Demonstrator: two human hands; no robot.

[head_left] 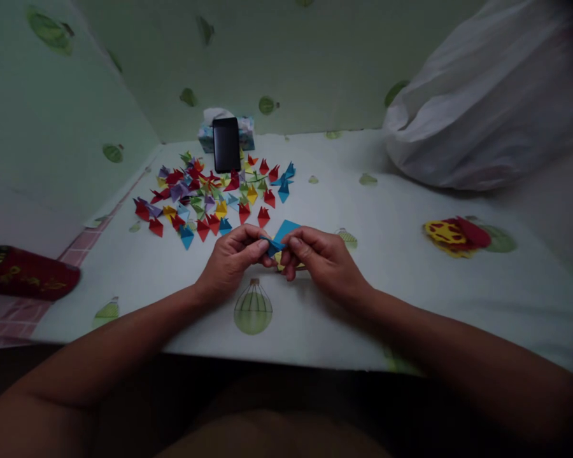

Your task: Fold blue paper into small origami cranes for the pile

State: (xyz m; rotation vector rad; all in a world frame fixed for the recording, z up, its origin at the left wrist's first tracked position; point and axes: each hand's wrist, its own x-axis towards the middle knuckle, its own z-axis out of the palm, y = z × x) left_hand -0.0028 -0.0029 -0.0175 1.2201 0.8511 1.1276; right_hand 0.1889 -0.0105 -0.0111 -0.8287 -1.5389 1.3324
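Note:
My left hand (232, 257) and my right hand (322, 257) meet over the table (410, 280), both pinching a small blue folded paper (273, 245) between thumbs and fingers. A flat blue sheet (286, 229) lies just behind the hands, and a bit of yellow paper (281, 257) shows under my right fingers. Beyond them spreads a pile of several folded paper pieces (210, 194) in red, blue, yellow, green and purple.
A black phone (226, 144) leans on a tissue box (244, 130) at the back. A large white plastic bag (487, 102) fills the back right. A red and yellow item (453, 235) lies at right, a dark red object (23, 273) at the left edge.

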